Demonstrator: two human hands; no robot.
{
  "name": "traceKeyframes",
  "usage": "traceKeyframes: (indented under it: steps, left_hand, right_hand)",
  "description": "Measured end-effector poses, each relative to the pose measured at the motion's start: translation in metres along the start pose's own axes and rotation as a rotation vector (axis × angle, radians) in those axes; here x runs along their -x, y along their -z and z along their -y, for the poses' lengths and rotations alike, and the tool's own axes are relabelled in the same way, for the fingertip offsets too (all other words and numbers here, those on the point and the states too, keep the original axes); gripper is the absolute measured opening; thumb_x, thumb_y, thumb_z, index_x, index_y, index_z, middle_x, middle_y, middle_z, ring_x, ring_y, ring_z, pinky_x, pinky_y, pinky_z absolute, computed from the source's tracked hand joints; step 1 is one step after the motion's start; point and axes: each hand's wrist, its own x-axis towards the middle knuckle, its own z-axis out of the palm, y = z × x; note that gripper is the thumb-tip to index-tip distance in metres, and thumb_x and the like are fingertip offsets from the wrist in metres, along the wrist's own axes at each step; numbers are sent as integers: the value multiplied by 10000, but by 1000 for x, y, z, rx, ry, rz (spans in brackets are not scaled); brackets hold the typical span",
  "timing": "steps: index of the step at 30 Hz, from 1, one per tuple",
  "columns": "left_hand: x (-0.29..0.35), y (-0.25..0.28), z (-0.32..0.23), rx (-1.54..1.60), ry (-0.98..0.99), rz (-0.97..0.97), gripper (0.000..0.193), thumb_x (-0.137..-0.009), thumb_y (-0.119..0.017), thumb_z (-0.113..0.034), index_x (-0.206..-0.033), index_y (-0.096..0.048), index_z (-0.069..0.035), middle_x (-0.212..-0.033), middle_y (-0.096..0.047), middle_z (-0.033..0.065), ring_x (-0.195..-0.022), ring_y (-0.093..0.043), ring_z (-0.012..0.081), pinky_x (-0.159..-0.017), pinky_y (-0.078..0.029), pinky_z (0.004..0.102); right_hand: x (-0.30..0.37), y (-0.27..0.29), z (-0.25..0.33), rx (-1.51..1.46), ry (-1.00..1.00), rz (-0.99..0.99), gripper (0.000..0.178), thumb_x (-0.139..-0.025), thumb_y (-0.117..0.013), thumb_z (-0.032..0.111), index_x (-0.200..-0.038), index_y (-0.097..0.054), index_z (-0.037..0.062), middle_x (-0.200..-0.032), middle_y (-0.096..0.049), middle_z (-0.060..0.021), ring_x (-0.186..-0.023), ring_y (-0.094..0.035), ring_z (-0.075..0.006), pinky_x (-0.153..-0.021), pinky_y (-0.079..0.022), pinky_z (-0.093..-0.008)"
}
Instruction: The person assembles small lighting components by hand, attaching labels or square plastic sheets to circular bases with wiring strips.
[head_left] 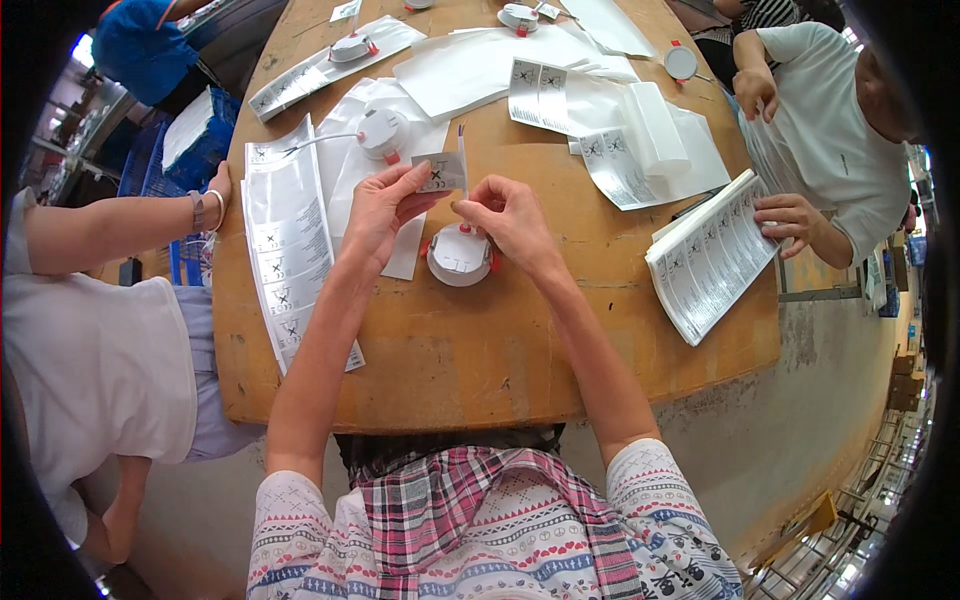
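Observation:
My left hand [385,205] pinches a small silver printed label [441,174] between thumb and fingers, above the table. Beside it, my right hand [510,220] is closed, thumb and forefinger together on the thin white cable [463,180] of a downlight. That round white downlight [460,258] with red side clips lies on the table just below both hands. The cable rises past the label's right edge, its bare ends pointing away from me. Another white downlight [382,134] lies beyond my left hand on white sheets.
Silver label sheets [290,250] lie at left; a thick label stack [715,255] lies at right under another person's hand [788,222]. White paper [490,75], a curled sheet [655,130] and more downlights [680,63] are farther back. At left, another person's hand [219,192] rests on the wooden table's edge [480,405].

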Motion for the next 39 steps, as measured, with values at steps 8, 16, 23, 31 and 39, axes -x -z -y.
traceKeyframes:
  steps: [8, 16, 23, 31, 39]
  left_hand:
    - [3, -8, -2, -28, 11, -39, 216, -876, -603, -193, -1014, -630, -29, -914, -670, 86, -821, -658, 160, -765, -525, 264]
    - [-4, -6, 9, 186, -43, -107, 170, -891, -577, -182, -964, -625, -36, -921, -649, 78, -866, -625, 161, -807, -522, 317]
    - [-3, -20, 25, 390, -113, -205, 151, -888, -573, -167, -957, -611, -38, -898, -634, 65, -844, -609, 159, -844, -508, 332]
    - [-7, -33, 31, 446, -163, -384, 140, -891, -556, -129, -969, -598, -21, -907, -638, 79, -810, -618, 164, -779, -524, 309]
    - [-11, -31, 32, 497, -212, -373, 108, -885, -571, -130, -889, -583, -23, -790, -592, 16, -698, -573, 97, -651, -510, 231]
  right_hand:
    - [-23, -2, 5, -139, 118, -222, 375, -823, -644, 329, -909, -617, -34, -785, -628, -117, -776, -598, -179, -693, -478, -288]
    - [-40, -21, 10, -309, 135, -270, 219, -824, -630, 187, -872, -625, -27, -767, -628, -88, -688, -579, -130, -608, -472, -257]
    - [-41, -30, 4, -320, 182, -337, 190, -830, -618, 163, -858, -617, -25, -739, -616, -68, -673, -566, -117, -595, -465, -249]
    - [-30, -30, 0, -316, 141, -298, 362, -835, -622, 201, -1093, -503, -23, -910, -596, -106, -784, -563, -147, -655, -468, -270]
    - [-16, -28, -6, -61, 141, -126, 585, -810, -656, 176, -1261, -350, -36, -821, -599, -92, -773, -578, -147, -648, -465, -260]
